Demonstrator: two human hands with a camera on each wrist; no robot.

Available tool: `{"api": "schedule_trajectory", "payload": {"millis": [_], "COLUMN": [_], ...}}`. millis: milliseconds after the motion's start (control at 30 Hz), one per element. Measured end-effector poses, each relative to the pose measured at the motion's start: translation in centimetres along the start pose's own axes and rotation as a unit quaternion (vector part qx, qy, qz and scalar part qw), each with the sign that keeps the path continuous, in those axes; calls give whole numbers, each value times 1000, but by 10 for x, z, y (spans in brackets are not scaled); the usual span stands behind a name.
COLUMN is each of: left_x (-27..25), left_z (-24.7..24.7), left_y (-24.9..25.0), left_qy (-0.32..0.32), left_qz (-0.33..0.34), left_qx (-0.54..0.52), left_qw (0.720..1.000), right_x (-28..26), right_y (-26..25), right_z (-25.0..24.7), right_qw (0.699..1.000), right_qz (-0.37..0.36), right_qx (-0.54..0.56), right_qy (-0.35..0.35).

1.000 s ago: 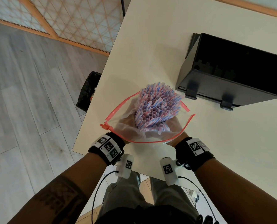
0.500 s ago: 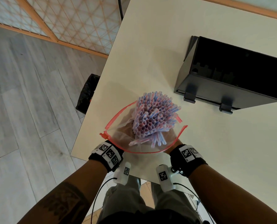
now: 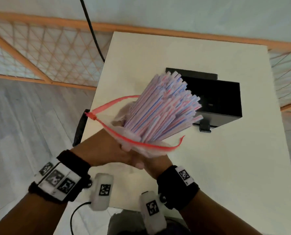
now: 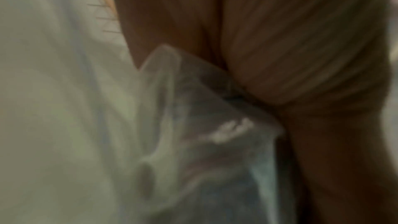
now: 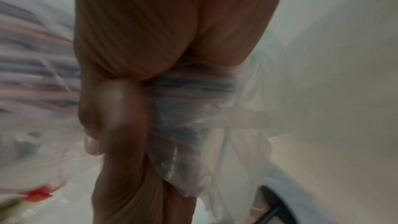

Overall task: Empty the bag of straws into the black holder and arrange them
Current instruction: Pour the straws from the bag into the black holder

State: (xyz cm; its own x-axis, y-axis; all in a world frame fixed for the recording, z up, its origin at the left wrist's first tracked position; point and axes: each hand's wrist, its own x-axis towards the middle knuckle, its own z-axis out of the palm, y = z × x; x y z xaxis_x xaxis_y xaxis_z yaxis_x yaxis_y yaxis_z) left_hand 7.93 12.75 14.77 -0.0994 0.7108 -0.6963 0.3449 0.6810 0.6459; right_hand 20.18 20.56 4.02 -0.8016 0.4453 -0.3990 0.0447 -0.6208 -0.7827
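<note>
A thick bundle of red, blue and white striped straws (image 3: 163, 109) sticks out of a clear zip bag (image 3: 124, 116) with a red seal strip. Both hands grip the bag's lower part, pressed together: my left hand (image 3: 105, 148) from the left, my right hand (image 3: 151, 160) from the right and below. The bundle is tilted, its free ends pointing up and right at the black holder (image 3: 221, 99), which stands on the cream table (image 3: 226, 167). The straw tips overlap the holder's near left corner in the head view. The wrist views show blurred palms against the bag plastic (image 4: 215, 142) (image 5: 187, 142).
The table's left edge (image 3: 97, 92) runs close to the bag. A dark object (image 3: 80, 128) sits by that edge on the grey plank floor. A lattice screen (image 3: 48, 53) and a black cable (image 3: 93, 31) lie beyond the table's far side.
The bag with the straws has been lifted off the table and tipped from upright to slanting toward the holder. Both hands have closed together around the bag's lower part.
</note>
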Motion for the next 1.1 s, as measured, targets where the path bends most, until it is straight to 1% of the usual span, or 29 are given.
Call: {"api": "schedule_trajectory", "payload": {"millis": [33,100,133,167,200,267,333,400,500,600,767,867,1000,1100], "left_x": [4,7,11,14,22,30,40,50,74,101,139,154,167,173], "left_z": [-10,-28,-34,-39,-42,-46,-48,-50,-57,-61,-59,-57,-49,-39], "left_y": [12,44,57,69,79,107,130,148,168,182,199,204,211,219], "left_qy": [22,43,61,73,83,87,115,133,124,106,61,33,30,30], "left_qz": [31,126,177,209,230,231,199,142,57,26,-43,-76,-112,-131], "left_qx": [17,37,50,69,70,83,152,224,285,330,374,385,387,398], "left_qw": [999,990,981,973,967,965,961,955,949,938,924,919,915,907], "right_x": [3,6,8,8,10,15,21,27,34,40,46,50,54,57], "right_y": [-8,-32,-47,-59,-68,-79,-90,-97,-108,-117,-125,-123,-119,-117], "right_z": [2,8,12,16,20,22,21,18,13,4,-12,-20,-34,-38], "right_qw": [999,993,988,983,976,955,936,922,900,870,841,830,827,816], "right_qz": [-23,-43,-72,-98,-122,-157,-166,-148,-130,-107,-94,-89,-76,-66], "right_qx": [24,111,136,152,182,253,311,356,417,481,533,551,557,574], "right_qy": [-14,-9,-19,-19,-15,-3,17,20,11,7,22,9,9,18]}}
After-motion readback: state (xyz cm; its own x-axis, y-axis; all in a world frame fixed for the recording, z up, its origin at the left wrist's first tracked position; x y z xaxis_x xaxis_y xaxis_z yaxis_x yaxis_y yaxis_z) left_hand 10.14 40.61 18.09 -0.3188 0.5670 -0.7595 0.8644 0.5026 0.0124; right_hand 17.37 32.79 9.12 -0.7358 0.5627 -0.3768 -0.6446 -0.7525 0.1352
